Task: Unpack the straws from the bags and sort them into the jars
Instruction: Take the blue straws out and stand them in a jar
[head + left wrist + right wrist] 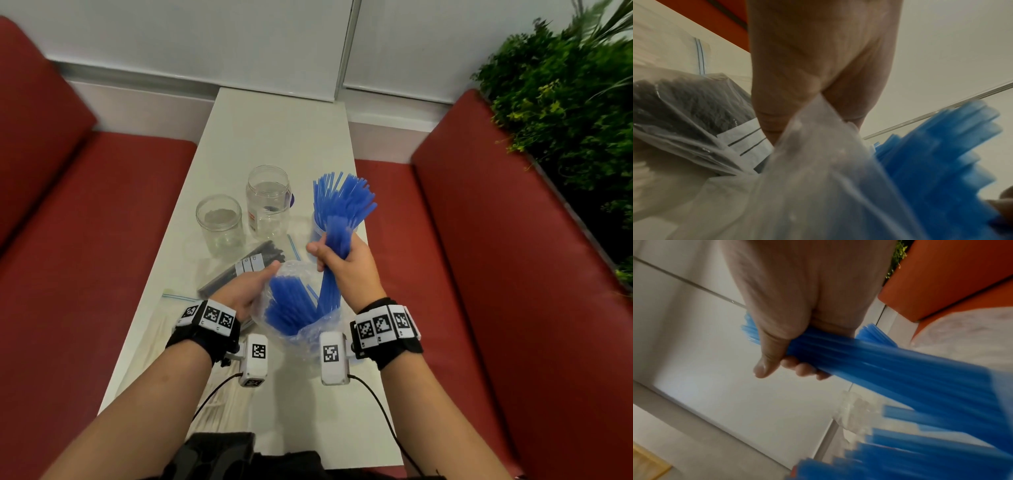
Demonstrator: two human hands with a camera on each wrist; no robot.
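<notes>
My right hand [337,262] grips a bundle of blue straws [337,236], half drawn out of a clear plastic bag [308,334]; in the right wrist view the right hand [795,344] has thumb and fingers curled round the bundle [890,369]. My left hand [248,291] holds the bag's rim, and the left wrist view shows the left hand [813,97] pinching the plastic bag [818,178]. More blue straws [291,308] stay in the bag. A jar [320,226] behind my right hand holds blue straws. Two empty glass jars [221,224] [269,202] stand on the white table [274,137].
A bag of black straws [246,269] lies under my left hand, seen as the black-straw bag [684,105] in the left wrist view. A bag of white straws [164,325] lies at the table's left near edge. Red benches [479,257] flank the table; plants [565,102] stand far right.
</notes>
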